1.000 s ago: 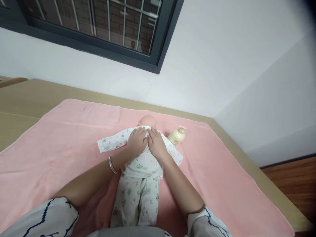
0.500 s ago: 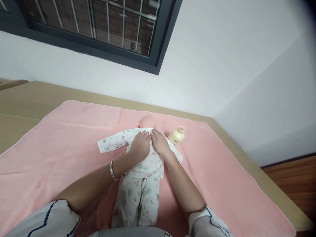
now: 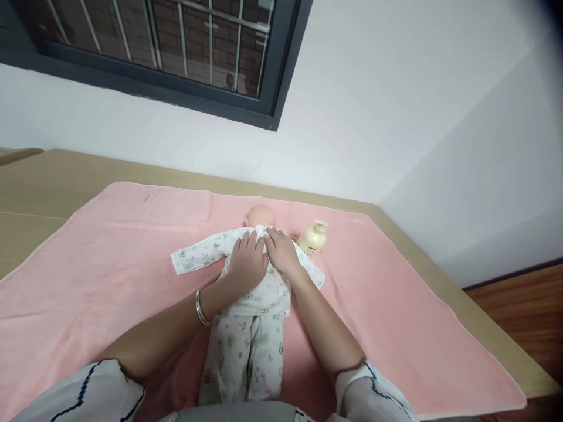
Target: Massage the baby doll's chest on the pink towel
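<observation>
A baby doll [image 3: 260, 216] lies on a pink blanket [image 3: 373, 305], its bald head toward the wall. It wears a white printed top [image 3: 264, 300] and matching trousers [image 3: 266, 354], with both sleeves spread to the sides. Flat on the left of the upper torso rests my left hand [image 3: 247, 262], fingers extended, a silver bangle on its wrist. My right hand [image 3: 282, 252] lies flat on the other side of the torso, its fingertips close to the left hand's. Beyond the right sleeve stands a cream pump bottle [image 3: 312, 239]. The doll's face is not visible.
The blanket covers most of a wooden table [image 3: 92, 169], whose bare edge runs along the white wall [image 3: 343, 117]. A dark-framed window [image 3: 185, 53] with bars is above. Brown wood [image 3: 528, 310] shows at the far right.
My left hand's fingers have shifted slightly, pointing a little more straight up the torso. The whole view has moved a little; doll and bottle keep their places on the blanket.
</observation>
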`<move>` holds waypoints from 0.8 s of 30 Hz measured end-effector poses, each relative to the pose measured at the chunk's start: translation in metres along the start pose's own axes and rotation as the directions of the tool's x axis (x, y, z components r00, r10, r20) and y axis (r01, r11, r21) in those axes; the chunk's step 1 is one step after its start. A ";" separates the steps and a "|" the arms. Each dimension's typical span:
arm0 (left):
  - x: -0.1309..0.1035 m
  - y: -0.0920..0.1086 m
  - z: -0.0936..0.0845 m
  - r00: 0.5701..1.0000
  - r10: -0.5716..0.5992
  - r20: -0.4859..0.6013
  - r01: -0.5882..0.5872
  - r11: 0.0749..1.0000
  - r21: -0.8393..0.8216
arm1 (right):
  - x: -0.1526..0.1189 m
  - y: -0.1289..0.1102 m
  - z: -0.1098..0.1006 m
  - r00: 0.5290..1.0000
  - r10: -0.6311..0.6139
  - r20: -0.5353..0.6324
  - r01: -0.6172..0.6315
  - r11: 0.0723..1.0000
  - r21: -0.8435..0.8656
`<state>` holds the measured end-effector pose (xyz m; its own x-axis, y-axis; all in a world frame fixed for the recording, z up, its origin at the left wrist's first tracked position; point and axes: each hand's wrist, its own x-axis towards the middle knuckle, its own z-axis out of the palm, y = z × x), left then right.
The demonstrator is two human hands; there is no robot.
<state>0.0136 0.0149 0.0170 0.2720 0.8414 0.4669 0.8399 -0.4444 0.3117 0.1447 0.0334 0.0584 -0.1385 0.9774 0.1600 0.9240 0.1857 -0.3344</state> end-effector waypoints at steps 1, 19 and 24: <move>0.001 -0.001 -0.001 1.000 0.000 0.002 0.000 1.000 -0.012 | 0.001 0.001 0.001 1.000 0.008 0.002 -0.008 1.000 -0.006; 0.010 -0.018 0.009 0.999 -0.021 -0.037 0.018 0.998 -0.058 | 0.001 0.003 0.011 1.000 -0.002 0.005 0.002 1.000 0.012; 0.010 -0.024 0.007 0.997 -0.062 -0.035 0.060 0.997 -0.048 | -0.002 0.001 0.014 1.000 0.012 -0.003 -0.012 1.000 -0.005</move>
<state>-0.0002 0.0361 0.0082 0.2029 0.8559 0.4758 0.8312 -0.4074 0.3783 0.1406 0.0330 0.0450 -0.1259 0.9792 0.1588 0.9275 0.1730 -0.3313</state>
